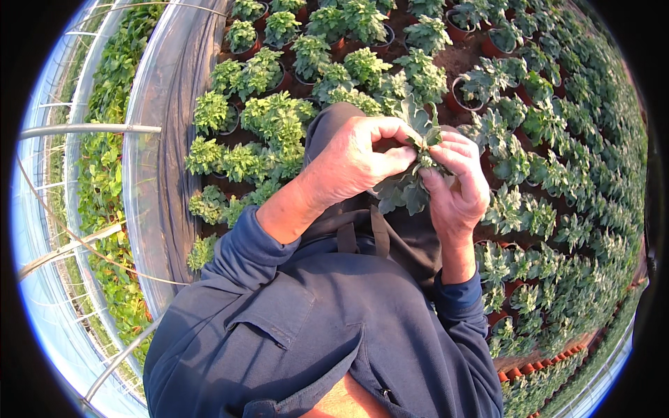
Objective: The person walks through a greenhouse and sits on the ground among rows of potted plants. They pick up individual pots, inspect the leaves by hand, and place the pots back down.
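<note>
Close before my body is a leafy chrysanthemum-like plant (402, 193) with grey-green lobed leaves. My left hand (360, 151) reaches in from the left, thumb and forefinger pinched at the plant's top. From the right, my right hand (460, 172) grips the same shoot (422, 157) between thumb and fingers, just beside the left fingertips. Leaves stick up above the fingers and spread below them. The pot under this plant is mostly hidden by my hands and dark trousers, so what it stands on cannot be made out.
Rows of potted plants (277, 117) in reddish-brown pots (465, 94) surround me ahead and to the right. Along the left runs clear plastic sheeting (143, 157) with dark fabric (180, 130) and a metal hoop pipe (94, 128). Several orange pots (528, 368) line up at lower right.
</note>
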